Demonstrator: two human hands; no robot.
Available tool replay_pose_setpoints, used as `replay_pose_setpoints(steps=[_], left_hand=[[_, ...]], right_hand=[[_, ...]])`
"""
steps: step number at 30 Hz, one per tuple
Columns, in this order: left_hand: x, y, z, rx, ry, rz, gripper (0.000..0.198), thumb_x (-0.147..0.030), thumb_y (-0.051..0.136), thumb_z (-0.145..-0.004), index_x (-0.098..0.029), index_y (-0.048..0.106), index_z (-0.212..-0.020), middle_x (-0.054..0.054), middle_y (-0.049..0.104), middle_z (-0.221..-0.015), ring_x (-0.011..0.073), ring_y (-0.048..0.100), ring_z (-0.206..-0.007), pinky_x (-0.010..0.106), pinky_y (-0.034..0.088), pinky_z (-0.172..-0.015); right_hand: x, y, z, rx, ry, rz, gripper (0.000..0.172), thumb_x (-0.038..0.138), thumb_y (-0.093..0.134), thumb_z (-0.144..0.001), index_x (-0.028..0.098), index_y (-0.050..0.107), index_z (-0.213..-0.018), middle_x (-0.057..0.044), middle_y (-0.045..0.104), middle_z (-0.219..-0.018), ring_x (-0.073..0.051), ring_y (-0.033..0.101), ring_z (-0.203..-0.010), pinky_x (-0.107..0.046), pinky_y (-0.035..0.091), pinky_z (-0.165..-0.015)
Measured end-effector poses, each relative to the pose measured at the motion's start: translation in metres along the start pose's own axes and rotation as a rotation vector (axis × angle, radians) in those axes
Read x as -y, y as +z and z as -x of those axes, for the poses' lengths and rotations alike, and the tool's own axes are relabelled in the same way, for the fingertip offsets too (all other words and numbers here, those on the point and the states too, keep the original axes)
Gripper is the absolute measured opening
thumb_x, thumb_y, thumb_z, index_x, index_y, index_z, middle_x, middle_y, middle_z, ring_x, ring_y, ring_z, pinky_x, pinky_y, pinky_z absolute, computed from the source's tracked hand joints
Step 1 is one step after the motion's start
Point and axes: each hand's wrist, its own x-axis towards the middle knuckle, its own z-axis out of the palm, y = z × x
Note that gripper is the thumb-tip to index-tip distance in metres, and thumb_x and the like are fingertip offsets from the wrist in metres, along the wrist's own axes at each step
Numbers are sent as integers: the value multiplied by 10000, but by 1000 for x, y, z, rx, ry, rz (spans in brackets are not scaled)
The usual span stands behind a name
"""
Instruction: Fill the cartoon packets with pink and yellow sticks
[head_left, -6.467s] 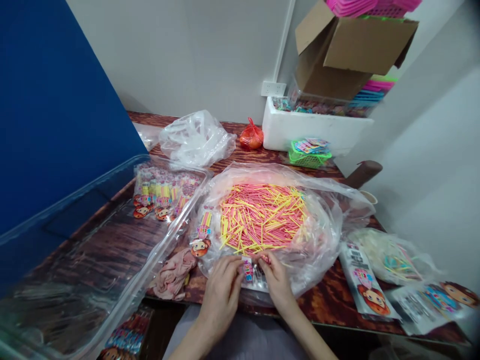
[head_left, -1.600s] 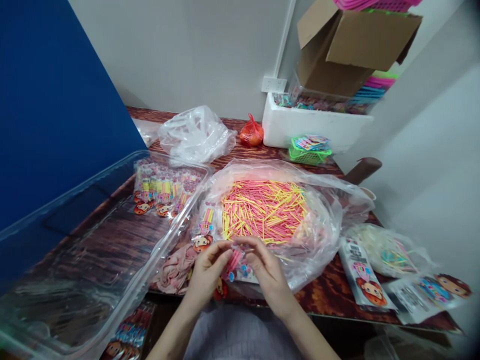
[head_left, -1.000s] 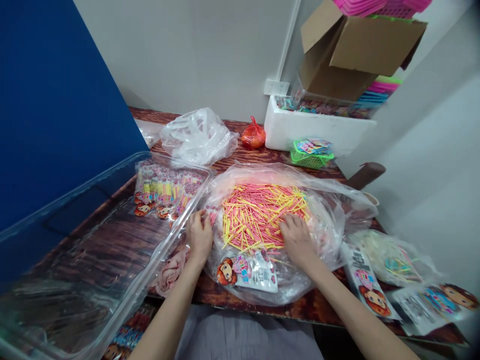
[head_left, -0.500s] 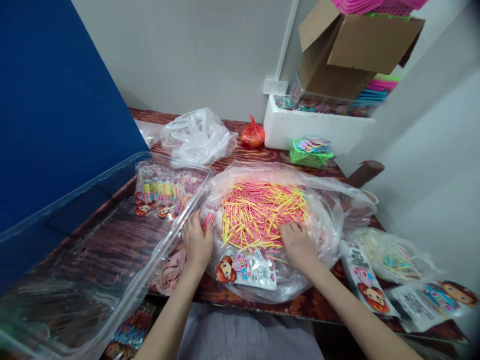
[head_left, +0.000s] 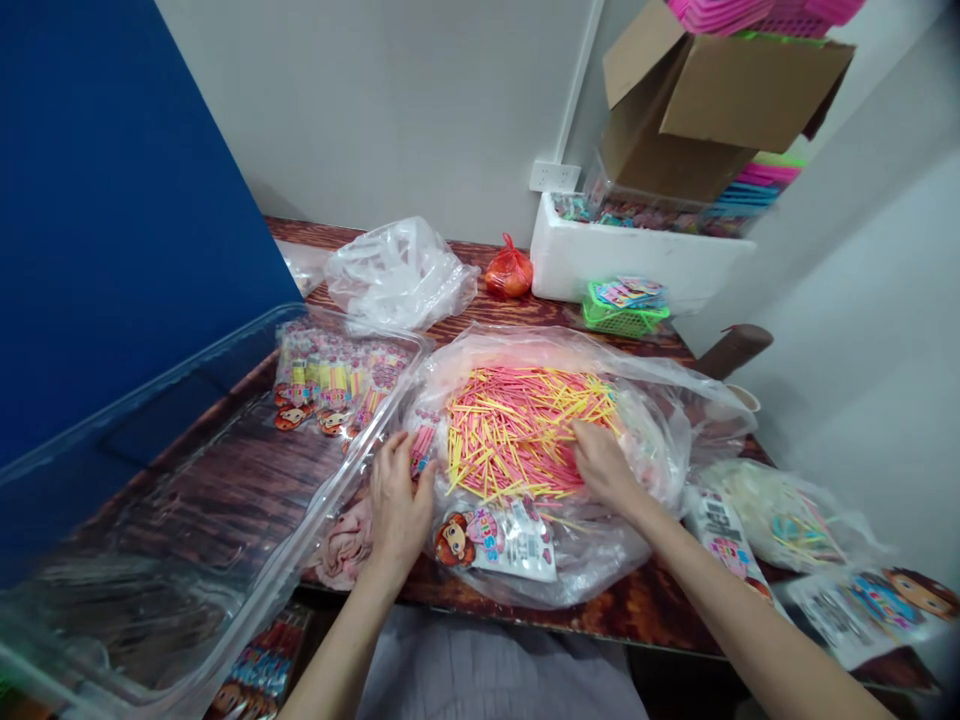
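Observation:
A heap of thin pink and yellow sticks [head_left: 517, 430] lies on a clear plastic bag [head_left: 592, 565] spread on the table. At the heap's right side, my right hand [head_left: 609, 470] is closed, its curled fingers down among the sticks and the fingertips hidden. By the left edge, my left hand [head_left: 401, 500] has its fingers and thumb curved around a small clear packet with pink sticks [head_left: 424, 440]. A flat printed pouch with a cartoon face [head_left: 499, 540] rests on the front of the bag.
A large clear plastic tub [head_left: 300, 500] stands left, with filled packets [head_left: 330, 375] at its far end. Behind are a crumpled white bag [head_left: 405, 275], a red net bag [head_left: 509, 272], a green basket [head_left: 622, 318] and a foam box [head_left: 637, 260]. More pouches [head_left: 874, 610] lie right.
My right hand has shifted slightly up and right over the sticks, its fingers more curled. The left hand has moved slightly right and down beside the small packet.

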Motion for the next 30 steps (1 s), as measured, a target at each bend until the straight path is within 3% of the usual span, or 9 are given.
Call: replay_pose_setpoints(steps=[6,12,16,20,24,27,30], left_hand=[[-7,-3,1,47,3,32,354,-315,537,-888,-245,560,-1235,103,523,-1263,297,489,-1208,488,401,-1033],[-13,-2,7,80,56,-27,324,-253,510,-905,-216,549,-1224,119,503,-1306,295,461,-1236,497,394,-1036],[-16,1,15,132,90,-20,281,-250,488,-926,-207,552,-1196,118,483,-1333,284,446,-1255,495,387,-1044],[-19,4,23,178,81,16,291,-227,481,-927,-209,534,-1213,118,481,-1321,278,445,-1257,499,386,-1048],[-23,4,26,198,70,44,285,-221,486,-925,-210,533,-1206,118,476,-1324,273,440,-1264,496,387,-1053],[-25,3,26,210,68,56,266,-232,482,-932,-214,542,-1191,114,470,-1334,267,445,-1262,494,386,-1055],[-24,3,27,218,73,67,270,-232,482,-934,-212,538,-1197,113,466,-1340,261,436,-1271,491,379,-1064]], right_hand=[[-8,-7,-30,-13,127,-299,230,373,381,-857,222,454,-699,-37,643,-643,-184,602,-631,-311,460,-650],[-5,-7,-23,39,168,-465,358,538,315,-867,223,426,-738,-32,630,-646,-159,599,-550,-294,492,-590],[-5,-1,-4,124,151,-355,215,404,428,-857,226,435,-736,17,568,-630,-139,531,-522,-251,412,-533],[-2,3,17,238,90,-129,51,189,527,-793,207,507,-750,-19,601,-701,-179,568,-671,-272,386,-642],[7,4,24,374,-13,188,160,81,451,-819,164,555,-907,-130,654,-954,-242,600,-915,-311,388,-787],[13,5,23,373,-22,203,220,35,435,-803,142,563,-945,-167,646,-1024,-265,582,-1013,-332,376,-859],[12,5,21,355,-14,172,190,43,460,-789,152,571,-898,-158,650,-1001,-266,587,-994,-339,380,-860]])
